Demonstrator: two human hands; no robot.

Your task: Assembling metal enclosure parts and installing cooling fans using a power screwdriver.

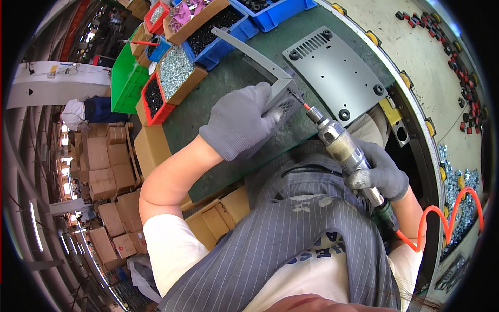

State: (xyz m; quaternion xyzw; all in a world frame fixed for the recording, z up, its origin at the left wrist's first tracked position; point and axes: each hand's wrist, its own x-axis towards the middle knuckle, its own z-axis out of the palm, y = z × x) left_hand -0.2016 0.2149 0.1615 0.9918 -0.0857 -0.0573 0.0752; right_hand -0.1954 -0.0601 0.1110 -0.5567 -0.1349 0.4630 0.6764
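Observation:
My left hand, in a grey glove, is closed around a bent grey metal bracket with a long curved arm and a box-like end. My gloved right hand is wrapped round a silver air screwdriver, its coiled orange hose running off to the right. The tool's bit reaches the face of the bracket's box end, beside my left fingers; whether a screw sits on it is too small to tell. Right of the bracket lies a grey metal plate with slots and round black feet at its corners.
Everything rests on a dark green work surface. Along its far left stand a box of silver screws, a red bin of black parts, a blue bin and a green crate. A roller rail curves along the right.

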